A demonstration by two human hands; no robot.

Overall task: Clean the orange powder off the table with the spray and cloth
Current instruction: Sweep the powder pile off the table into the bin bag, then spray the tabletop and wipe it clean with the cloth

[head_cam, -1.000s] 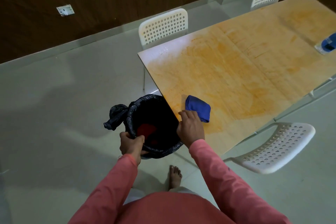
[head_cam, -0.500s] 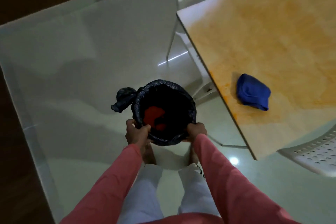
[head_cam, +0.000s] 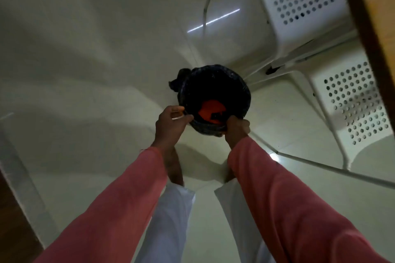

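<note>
A small bin lined with a black bag (head_cam: 214, 83) is low over the floor in the middle of the view, with something orange-red (head_cam: 210, 111) at its bottom. My left hand (head_cam: 171, 121) grips the bin's near-left rim. My right hand (head_cam: 237, 127) grips its near-right rim. Only the wooden edge of the table (head_cam: 372, 34) shows at the far right. The blue cloth and the spray bottle are out of view.
Two white perforated chairs stand by the table edge: one (head_cam: 303, 0) at the top right, another (head_cam: 352, 104) at the right. The pale tiled floor (head_cam: 85, 60) spreads to the left. My white trouser legs (head_cam: 171, 215) are below.
My right hand left the blue cloth on the table and took the bin's rim. The bin went down toward the floor, and my view tipped down, so the tabletop left the frame.
</note>
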